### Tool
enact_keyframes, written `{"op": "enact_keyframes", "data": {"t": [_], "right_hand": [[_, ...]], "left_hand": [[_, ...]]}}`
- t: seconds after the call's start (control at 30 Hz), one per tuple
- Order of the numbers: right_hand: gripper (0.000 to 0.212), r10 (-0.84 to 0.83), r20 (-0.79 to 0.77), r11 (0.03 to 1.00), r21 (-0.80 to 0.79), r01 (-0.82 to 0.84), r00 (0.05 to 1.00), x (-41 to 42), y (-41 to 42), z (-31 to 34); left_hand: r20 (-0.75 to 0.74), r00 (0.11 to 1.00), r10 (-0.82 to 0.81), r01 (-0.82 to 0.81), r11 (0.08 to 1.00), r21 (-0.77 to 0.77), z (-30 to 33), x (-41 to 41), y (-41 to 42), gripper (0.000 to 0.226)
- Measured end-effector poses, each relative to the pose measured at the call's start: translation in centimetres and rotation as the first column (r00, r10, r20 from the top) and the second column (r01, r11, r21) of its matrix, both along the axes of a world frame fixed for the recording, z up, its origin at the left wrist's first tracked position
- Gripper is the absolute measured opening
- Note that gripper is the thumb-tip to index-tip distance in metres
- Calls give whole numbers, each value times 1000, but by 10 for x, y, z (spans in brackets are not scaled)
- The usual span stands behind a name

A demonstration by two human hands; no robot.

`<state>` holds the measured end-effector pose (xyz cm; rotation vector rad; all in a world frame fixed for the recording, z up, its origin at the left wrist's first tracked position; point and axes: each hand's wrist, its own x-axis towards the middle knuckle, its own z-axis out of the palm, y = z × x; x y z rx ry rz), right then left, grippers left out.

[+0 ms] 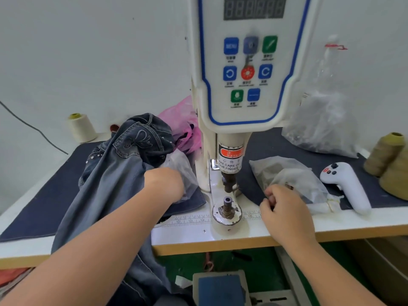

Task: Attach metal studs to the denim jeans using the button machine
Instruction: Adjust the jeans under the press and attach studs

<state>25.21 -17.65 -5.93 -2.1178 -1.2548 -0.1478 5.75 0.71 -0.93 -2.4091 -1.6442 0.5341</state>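
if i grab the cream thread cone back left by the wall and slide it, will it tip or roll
The cream thread cone stands upright on its wider base, so a low push would probably slide it rather than tip it. Pushed near its narrow top, it may topple. Once on its side, a tapered shape like this would likely roll in a curve. It looks fully wound, so probably firm to grip.

Two hands, one button machine, one pair of jeans, three thread cones, one white handheld controller, one pink bag, three clear plastic bags
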Motion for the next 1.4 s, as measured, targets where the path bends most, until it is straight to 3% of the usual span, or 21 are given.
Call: {"op": "enact_keyframes", "data": {"t": [0.33,0.67,1.07,1.17,1.27,1.4], "right_hand": [[12,-11,5,1000,8,11,1000,-2,1,-1],[10,-26,3,1000,-2,26,1000,-2,1,-1],[7,-28,-19,999,-32,27,999,-2,1,2],[8,-27,-20,999,-28,27,999,-3,0,2],[7,-28,-14,999,-27,28,1000,-2,0,1],[8,-28,-15,999,-19,28,999,-1,0,0]], "left_hand": [[-46,994,-101,107,978,179,-1,-11,-9,25],[109,986,-126,112,985,128,-2,-19,0,35],[126,964,-236,203,952,230,-9,-26,-5,25],[207,946,-250,202,952,230,-8,-26,-9,20],[518,835,-184,103,978,182,-6,-26,-11,8],[857,489,-163,-5,982,190,-3,-22,-25,12]]}}
